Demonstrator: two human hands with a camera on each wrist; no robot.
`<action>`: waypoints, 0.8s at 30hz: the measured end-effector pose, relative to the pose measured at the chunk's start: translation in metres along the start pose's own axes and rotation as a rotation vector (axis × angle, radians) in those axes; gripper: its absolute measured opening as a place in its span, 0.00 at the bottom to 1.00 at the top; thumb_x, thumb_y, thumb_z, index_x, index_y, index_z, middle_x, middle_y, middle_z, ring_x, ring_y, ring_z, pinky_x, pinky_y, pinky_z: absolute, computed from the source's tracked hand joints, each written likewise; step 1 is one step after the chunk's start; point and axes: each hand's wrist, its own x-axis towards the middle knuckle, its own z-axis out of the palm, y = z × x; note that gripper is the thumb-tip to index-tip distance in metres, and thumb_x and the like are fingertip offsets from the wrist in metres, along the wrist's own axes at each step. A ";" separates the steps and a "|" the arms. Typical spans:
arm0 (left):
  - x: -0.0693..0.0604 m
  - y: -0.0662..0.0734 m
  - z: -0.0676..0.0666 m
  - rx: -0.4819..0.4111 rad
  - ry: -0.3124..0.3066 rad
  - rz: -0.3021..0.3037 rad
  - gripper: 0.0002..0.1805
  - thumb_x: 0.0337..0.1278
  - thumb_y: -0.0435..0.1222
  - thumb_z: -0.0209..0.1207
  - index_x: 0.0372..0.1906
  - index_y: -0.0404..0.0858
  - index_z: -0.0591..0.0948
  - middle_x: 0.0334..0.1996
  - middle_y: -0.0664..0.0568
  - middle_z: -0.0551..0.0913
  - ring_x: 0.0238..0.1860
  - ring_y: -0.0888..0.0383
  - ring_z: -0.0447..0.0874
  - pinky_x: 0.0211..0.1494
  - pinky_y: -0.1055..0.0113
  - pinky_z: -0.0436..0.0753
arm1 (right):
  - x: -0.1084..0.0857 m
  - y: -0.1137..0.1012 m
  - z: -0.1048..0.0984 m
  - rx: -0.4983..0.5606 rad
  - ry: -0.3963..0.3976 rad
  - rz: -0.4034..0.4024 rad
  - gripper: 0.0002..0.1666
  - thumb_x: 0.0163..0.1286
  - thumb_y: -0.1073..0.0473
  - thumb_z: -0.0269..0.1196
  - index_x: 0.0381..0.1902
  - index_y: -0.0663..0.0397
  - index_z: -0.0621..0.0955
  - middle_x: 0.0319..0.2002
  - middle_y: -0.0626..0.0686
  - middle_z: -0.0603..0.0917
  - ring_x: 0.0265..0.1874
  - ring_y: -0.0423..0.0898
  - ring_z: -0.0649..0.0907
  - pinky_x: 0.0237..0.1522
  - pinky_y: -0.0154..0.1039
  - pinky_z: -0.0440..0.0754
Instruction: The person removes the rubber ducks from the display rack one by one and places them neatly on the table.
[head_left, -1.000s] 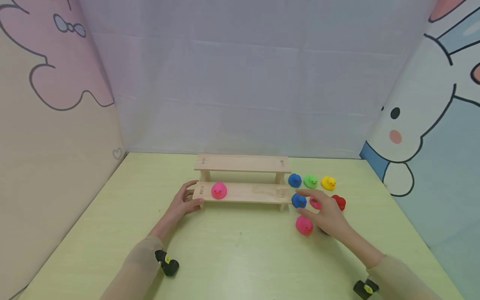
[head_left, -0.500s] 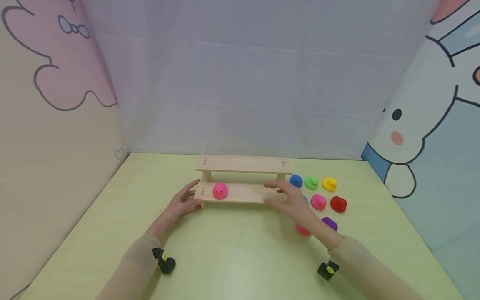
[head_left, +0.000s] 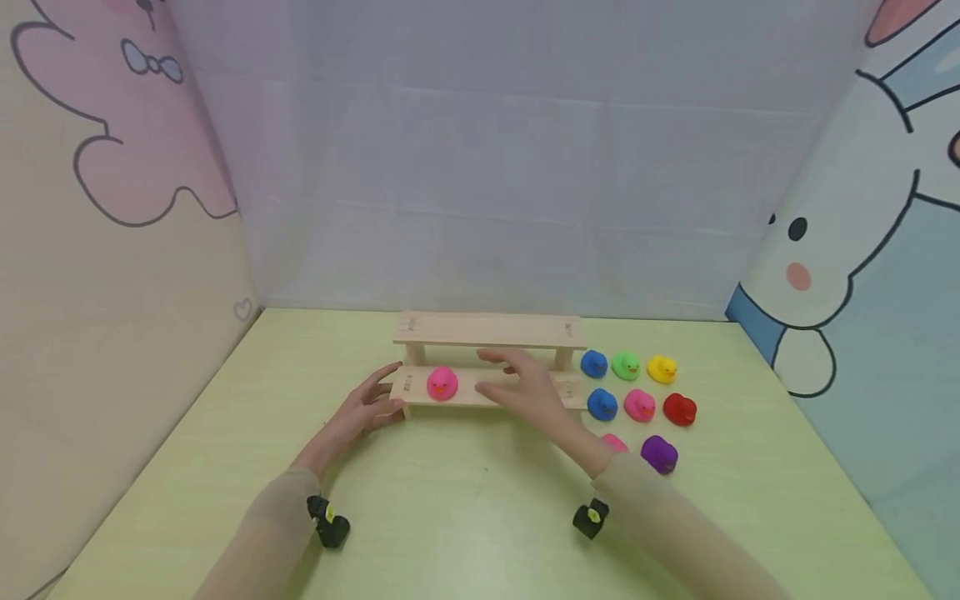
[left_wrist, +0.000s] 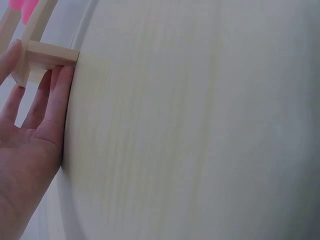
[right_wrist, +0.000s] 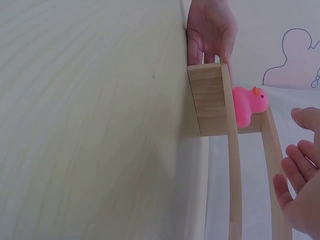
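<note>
A two-step wooden stand (head_left: 491, 328) sits on the table, with a pink rubber duck (head_left: 442, 383) on the left part of its lower step. My left hand (head_left: 365, 408) grips the left end of that step. The left wrist view shows the thumb (left_wrist: 9, 61) at the board's edge and the fingers (left_wrist: 59, 97) against the end support. Above the lower step, right of the pink duck, hovers my right hand (head_left: 528, 392). Its thumb and fingers are spread apart and hold nothing; the right wrist view shows the duck (right_wrist: 248, 104) apart from the fingers (right_wrist: 300, 165).
Several rubber ducks stand on the table right of the stand: two blue (head_left: 594, 363), green (head_left: 626, 365), yellow (head_left: 662, 369), pink (head_left: 640, 405), red (head_left: 680, 409) and purple (head_left: 660, 454). My right forearm partly covers another pink duck (head_left: 613, 442). A pale cloth wall (head_left: 487, 183) rises behind.
My right hand has moved left from the ducks on the table to above the lower step, near the pink duck. The left hand stays on the stand's end.
</note>
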 end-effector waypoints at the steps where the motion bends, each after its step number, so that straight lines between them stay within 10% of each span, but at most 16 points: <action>1: 0.000 0.000 0.000 0.002 -0.005 0.006 0.40 0.69 0.38 0.58 0.79 0.52 0.52 0.72 0.36 0.62 0.61 0.53 0.77 0.62 0.60 0.80 | 0.002 0.000 0.004 0.008 -0.001 -0.004 0.29 0.62 0.58 0.71 0.62 0.53 0.78 0.58 0.55 0.83 0.60 0.53 0.79 0.58 0.52 0.78; 12: 0.001 -0.005 -0.002 -0.015 0.011 0.006 0.40 0.68 0.39 0.58 0.78 0.54 0.53 0.71 0.36 0.63 0.63 0.51 0.75 0.62 0.59 0.80 | 0.021 0.002 0.044 -0.050 -0.024 -0.114 0.30 0.57 0.60 0.74 0.59 0.59 0.80 0.55 0.57 0.85 0.55 0.53 0.82 0.55 0.52 0.81; 24: 0.001 -0.006 0.001 -0.048 0.012 0.009 0.40 0.68 0.37 0.58 0.79 0.54 0.53 0.71 0.35 0.62 0.62 0.52 0.76 0.63 0.60 0.80 | 0.022 0.004 0.062 0.000 -0.054 -0.058 0.28 0.57 0.60 0.74 0.57 0.56 0.81 0.54 0.54 0.85 0.53 0.49 0.80 0.53 0.45 0.83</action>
